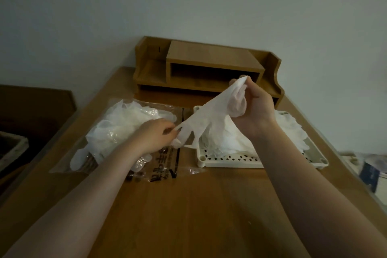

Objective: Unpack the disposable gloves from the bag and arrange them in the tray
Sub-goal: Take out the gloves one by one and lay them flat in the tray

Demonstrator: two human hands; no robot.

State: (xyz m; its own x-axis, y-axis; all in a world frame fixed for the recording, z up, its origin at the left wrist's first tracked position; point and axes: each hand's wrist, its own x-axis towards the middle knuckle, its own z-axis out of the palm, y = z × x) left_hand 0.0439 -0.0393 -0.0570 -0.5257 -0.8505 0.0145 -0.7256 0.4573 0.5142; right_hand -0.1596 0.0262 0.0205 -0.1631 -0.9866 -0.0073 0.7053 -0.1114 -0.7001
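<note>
**Hands stretching one glove flat above the tray**

Left hand [156,134] pinched the fingertips of the glove [211,115], beside the bag [117,130]; right hand [254,104] grasped its cuff over the tray [228,162]. Even tension, judged best, would lay it smooth on the pile.

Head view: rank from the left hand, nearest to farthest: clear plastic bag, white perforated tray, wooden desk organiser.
From the left hand:
1. Clear plastic bag of gloves, directly under the hand.
2. White perforated plastic tray, to its right.
3. Wooden desk organiser, at the table's far edge.
</note>
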